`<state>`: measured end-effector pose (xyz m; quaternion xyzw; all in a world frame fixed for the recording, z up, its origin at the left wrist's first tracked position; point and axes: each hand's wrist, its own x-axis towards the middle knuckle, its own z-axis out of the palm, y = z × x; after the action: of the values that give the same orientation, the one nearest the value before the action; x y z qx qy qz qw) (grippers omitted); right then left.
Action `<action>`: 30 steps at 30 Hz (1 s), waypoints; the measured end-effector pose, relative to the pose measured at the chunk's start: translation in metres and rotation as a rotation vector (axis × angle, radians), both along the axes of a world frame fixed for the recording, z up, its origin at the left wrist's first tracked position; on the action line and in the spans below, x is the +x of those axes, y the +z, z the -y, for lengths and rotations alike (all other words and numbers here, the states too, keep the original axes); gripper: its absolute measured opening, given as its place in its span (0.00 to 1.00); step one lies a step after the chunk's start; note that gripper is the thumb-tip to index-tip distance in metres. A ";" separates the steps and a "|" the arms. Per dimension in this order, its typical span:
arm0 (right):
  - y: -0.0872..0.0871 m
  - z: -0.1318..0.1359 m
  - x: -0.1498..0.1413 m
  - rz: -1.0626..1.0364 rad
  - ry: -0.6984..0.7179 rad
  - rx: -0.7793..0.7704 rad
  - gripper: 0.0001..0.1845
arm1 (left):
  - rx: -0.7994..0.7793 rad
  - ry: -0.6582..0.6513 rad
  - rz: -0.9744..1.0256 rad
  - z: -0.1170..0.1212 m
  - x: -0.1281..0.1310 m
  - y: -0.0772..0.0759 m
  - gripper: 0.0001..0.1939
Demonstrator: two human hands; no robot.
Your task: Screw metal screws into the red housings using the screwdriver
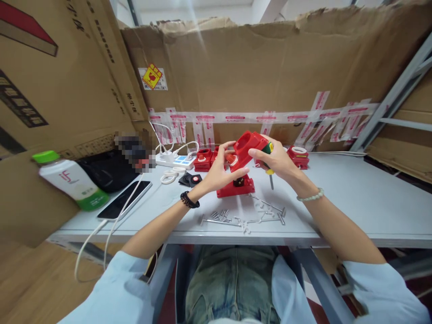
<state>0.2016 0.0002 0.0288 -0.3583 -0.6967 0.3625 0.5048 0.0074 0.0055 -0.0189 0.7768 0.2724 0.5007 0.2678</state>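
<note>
A red plastic housing [248,145] with a round opening is tilted up above a red base [232,190] on the table; a dark part shows between them. My left hand [221,171] grips the housing from the left, fingers around its side and thumb stretched beneath it. In my right hand [278,159] is a screwdriver [269,150] with a green and yellow handle, its shaft pointing down. The right thumb and fingers also touch the housing's right side. Loose screws [221,216] and metal rods [222,222] lie near the table's front edge, with small white pieces [245,225].
Other red units [202,161] stand at the back, one [299,157] beyond my right hand. A power strip [175,159], white rings [168,177], a black part [189,180], a phone [124,200] and a bottle [70,180] occupy the left. Cardboard [236,72] walls the back.
</note>
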 end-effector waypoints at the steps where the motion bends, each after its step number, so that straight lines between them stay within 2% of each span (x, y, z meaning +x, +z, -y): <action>1: -0.001 0.000 0.002 -0.006 -0.023 0.024 0.33 | 0.023 0.002 -0.026 0.002 -0.001 0.001 0.39; 3: -0.003 -0.002 0.008 -0.009 -0.113 0.094 0.33 | 0.090 0.025 -0.106 0.007 -0.010 0.002 0.35; 6: -0.003 -0.005 0.020 -0.006 -0.263 0.204 0.31 | 0.179 0.075 -0.303 0.018 -0.031 0.005 0.16; 8: -0.003 -0.006 0.026 0.015 -0.328 0.234 0.31 | 0.150 0.040 -0.495 0.027 -0.044 0.004 0.09; 11: -0.003 -0.005 0.028 0.063 -0.362 0.241 0.33 | 0.078 -0.022 -0.746 0.037 -0.054 -0.004 0.09; 13: -0.004 -0.004 0.027 0.104 -0.349 0.243 0.34 | 0.063 -0.053 -0.831 0.041 -0.054 -0.009 0.10; 15: -0.004 -0.001 0.025 0.142 -0.339 0.247 0.34 | 0.062 -0.059 -0.869 0.043 -0.052 -0.012 0.11; 19: -0.005 0.002 0.022 0.191 -0.334 0.263 0.35 | 0.079 0.012 -0.887 0.044 -0.054 -0.009 0.10; 23: -0.006 0.000 0.023 0.214 -0.353 0.255 0.35 | 0.091 0.132 -0.844 0.036 -0.079 -0.005 0.10; 27: -0.008 -0.001 0.023 0.237 -0.357 0.258 0.36 | 0.120 0.413 -0.770 0.018 -0.130 -0.004 0.15; 30: -0.009 0.000 0.022 0.272 -0.346 0.243 0.38 | 0.078 0.614 -0.838 0.007 -0.172 -0.007 0.18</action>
<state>0.2239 0.0006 0.0195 -0.4543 -0.7249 0.1327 0.5005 -0.1646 -0.0013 -0.0258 0.8044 0.5525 0.2119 -0.0527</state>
